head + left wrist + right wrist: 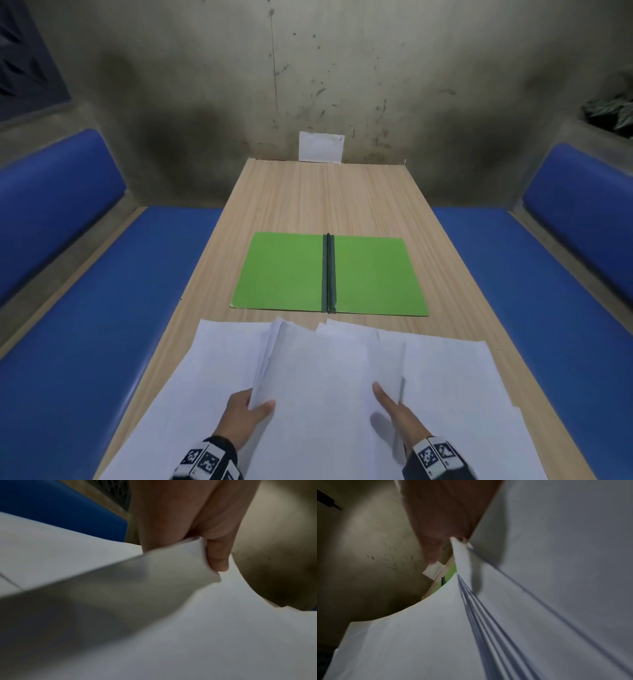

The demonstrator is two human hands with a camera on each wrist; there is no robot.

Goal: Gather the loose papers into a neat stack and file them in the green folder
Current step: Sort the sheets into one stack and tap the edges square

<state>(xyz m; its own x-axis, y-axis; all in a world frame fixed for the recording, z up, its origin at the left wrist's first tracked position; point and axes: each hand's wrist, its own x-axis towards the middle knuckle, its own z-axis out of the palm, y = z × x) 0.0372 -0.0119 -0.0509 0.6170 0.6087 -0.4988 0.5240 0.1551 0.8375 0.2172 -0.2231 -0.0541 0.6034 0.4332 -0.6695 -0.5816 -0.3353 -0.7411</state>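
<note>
The green folder [329, 274] lies open flat in the middle of the wooden table [325, 198], its dark spine running down the centre. Loose white papers [325, 370] spread across the near end, overlapping and fanned. My left hand [257, 406] grips the left edge of a lifted bundle of sheets; in the left wrist view my thumb [217, 558] pinches that paper edge [188, 563]. My right hand [390, 401] holds the bundle's right edge, thumb on top and fingers hidden beneath. The right wrist view shows several sheet edges [479, 608] fanning out.
More sheets lie flat under the bundle at left [191, 394] and right [479, 394]. A white card [321, 146] leans on the wall at the table's far end. Blue benches [85, 308] [548, 291] flank the table.
</note>
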